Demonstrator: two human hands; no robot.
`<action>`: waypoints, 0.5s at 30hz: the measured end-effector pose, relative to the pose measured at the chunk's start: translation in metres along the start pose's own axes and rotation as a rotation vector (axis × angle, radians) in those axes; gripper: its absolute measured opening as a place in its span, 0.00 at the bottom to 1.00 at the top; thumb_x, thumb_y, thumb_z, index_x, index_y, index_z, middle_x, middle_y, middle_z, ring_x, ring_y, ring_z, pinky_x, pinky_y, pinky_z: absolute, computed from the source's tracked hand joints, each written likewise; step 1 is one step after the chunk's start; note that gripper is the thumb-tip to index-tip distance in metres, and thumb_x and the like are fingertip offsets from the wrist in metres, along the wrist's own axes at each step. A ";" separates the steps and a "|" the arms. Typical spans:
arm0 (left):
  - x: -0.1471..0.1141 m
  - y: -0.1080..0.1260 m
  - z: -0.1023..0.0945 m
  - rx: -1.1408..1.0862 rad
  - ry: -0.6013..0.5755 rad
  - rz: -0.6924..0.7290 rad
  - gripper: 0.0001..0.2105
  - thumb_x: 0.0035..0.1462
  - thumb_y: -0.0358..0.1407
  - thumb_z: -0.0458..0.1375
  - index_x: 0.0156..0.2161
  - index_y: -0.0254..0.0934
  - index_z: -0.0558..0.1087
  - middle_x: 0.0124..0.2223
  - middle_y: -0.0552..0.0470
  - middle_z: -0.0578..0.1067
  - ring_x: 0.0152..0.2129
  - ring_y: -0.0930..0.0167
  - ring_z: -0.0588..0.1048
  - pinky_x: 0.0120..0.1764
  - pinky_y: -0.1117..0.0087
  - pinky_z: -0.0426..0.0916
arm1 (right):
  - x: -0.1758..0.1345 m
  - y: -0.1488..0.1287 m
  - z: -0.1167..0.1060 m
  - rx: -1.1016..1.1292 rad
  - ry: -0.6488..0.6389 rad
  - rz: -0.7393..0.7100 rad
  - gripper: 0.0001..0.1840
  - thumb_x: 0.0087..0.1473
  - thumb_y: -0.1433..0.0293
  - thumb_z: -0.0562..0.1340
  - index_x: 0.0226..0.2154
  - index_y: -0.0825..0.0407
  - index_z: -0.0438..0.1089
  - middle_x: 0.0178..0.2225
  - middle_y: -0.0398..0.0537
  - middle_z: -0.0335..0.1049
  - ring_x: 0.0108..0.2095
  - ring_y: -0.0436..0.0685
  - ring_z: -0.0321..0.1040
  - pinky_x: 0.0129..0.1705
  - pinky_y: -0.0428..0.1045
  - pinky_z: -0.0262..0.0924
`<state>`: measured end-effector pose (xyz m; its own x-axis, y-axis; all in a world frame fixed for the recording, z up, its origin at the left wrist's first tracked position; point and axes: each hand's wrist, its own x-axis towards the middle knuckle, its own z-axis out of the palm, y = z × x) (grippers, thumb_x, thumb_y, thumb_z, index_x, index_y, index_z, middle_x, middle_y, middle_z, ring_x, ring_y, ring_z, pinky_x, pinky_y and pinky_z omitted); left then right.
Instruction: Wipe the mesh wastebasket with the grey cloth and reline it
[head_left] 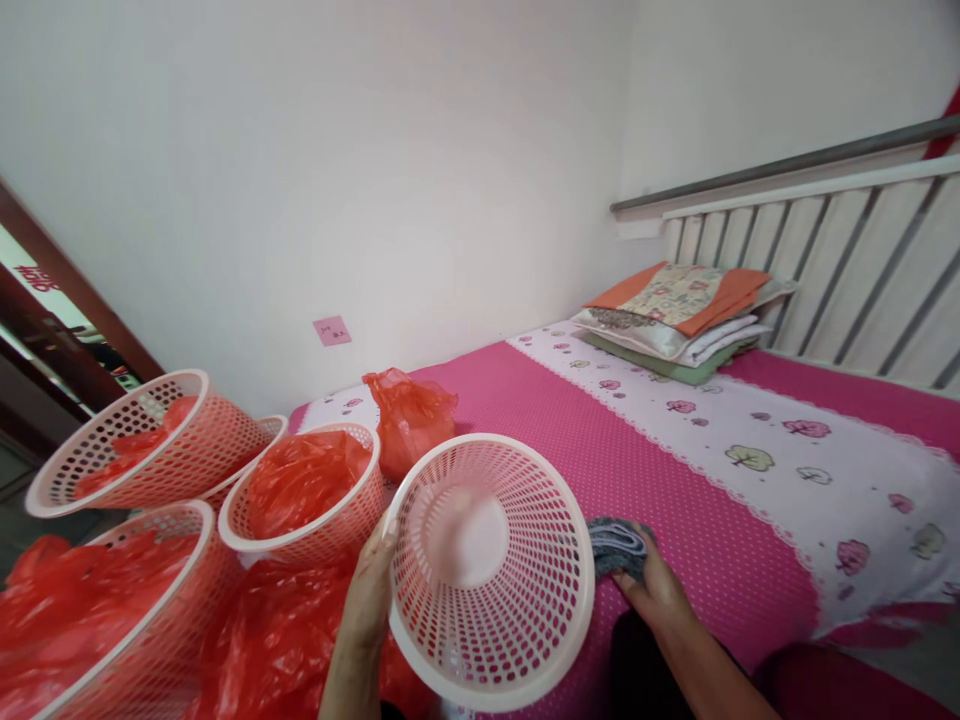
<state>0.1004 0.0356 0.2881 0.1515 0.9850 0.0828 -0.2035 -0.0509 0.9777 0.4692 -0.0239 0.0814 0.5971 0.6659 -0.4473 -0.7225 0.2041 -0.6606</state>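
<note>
A pale pink plastic basket (491, 690) with a perforated wall is tipped so that its inside faces me. Gripping its left rim is my left hand (367, 590), thumb over the edge. Nothing lies inside the basket. My right hand (649, 585) is closed on a folded grey cloth (619, 548), just to the right of the basket's rim. The cloth sits close beside the rim; whether they touch I cannot tell. Below the basket and to its left, a red plastic bag (277, 630) lies crumpled.
On the left stand several more pink baskets (202, 440) with red bags inside. A knotted red bag (412, 430) rests on the pink bed cover (540, 410) by the wall. Folded bedding (682, 310) is stacked near the white slatted headboard (825, 250).
</note>
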 end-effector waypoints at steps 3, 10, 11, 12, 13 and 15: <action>-0.001 0.003 0.003 -0.016 -0.001 0.017 0.26 0.56 0.50 0.68 0.56 0.39 0.81 0.61 0.41 0.80 0.62 0.51 0.74 0.70 0.45 0.57 | -0.003 0.001 0.002 -0.017 0.037 -0.015 0.19 0.44 0.56 0.73 0.36 0.48 0.75 0.28 0.41 0.80 0.27 0.57 0.75 0.26 0.48 0.67; -0.001 -0.002 -0.003 -0.072 -0.025 -0.016 0.27 0.57 0.49 0.68 0.58 0.40 0.79 0.62 0.42 0.79 0.63 0.50 0.73 0.68 0.45 0.62 | -0.003 -0.032 -0.005 -0.171 -0.193 -0.170 0.26 0.42 0.53 0.74 0.41 0.51 0.79 0.43 0.50 0.83 0.45 0.64 0.79 0.46 0.55 0.75; 0.000 -0.004 -0.005 -0.072 -0.023 -0.016 0.26 0.57 0.49 0.68 0.58 0.41 0.79 0.62 0.42 0.79 0.64 0.50 0.72 0.69 0.45 0.61 | 0.001 -0.040 -0.011 -0.283 -0.199 -0.211 0.25 0.42 0.52 0.72 0.39 0.51 0.79 0.42 0.52 0.84 0.45 0.66 0.80 0.47 0.56 0.74; 0.001 -0.005 -0.007 -0.071 -0.019 -0.017 0.26 0.57 0.49 0.68 0.58 0.41 0.79 0.62 0.42 0.79 0.64 0.51 0.71 0.69 0.45 0.60 | 0.006 -0.047 -0.019 -0.416 -0.165 -0.246 0.24 0.41 0.52 0.71 0.36 0.52 0.79 0.39 0.53 0.83 0.44 0.67 0.80 0.48 0.58 0.74; 0.001 -0.006 -0.008 -0.070 -0.012 -0.019 0.27 0.56 0.49 0.68 0.58 0.40 0.79 0.62 0.43 0.79 0.65 0.50 0.71 0.70 0.45 0.59 | 0.011 -0.054 -0.028 -0.570 -0.096 -0.280 0.21 0.40 0.52 0.70 0.32 0.51 0.79 0.35 0.53 0.83 0.42 0.69 0.80 0.49 0.60 0.74; 0.002 -0.006 -0.008 -0.058 0.002 -0.021 0.28 0.55 0.50 0.69 0.58 0.40 0.79 0.62 0.43 0.79 0.65 0.50 0.70 0.71 0.45 0.57 | 0.019 -0.064 -0.046 -0.757 0.053 -0.337 0.15 0.36 0.57 0.70 0.25 0.50 0.76 0.26 0.54 0.79 0.40 0.75 0.80 0.51 0.67 0.71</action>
<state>0.0939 0.0393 0.2811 0.1542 0.9861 0.0618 -0.2558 -0.0206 0.9665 0.5425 -0.0575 0.0870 0.7687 0.6171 -0.1680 -0.0834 -0.1638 -0.9830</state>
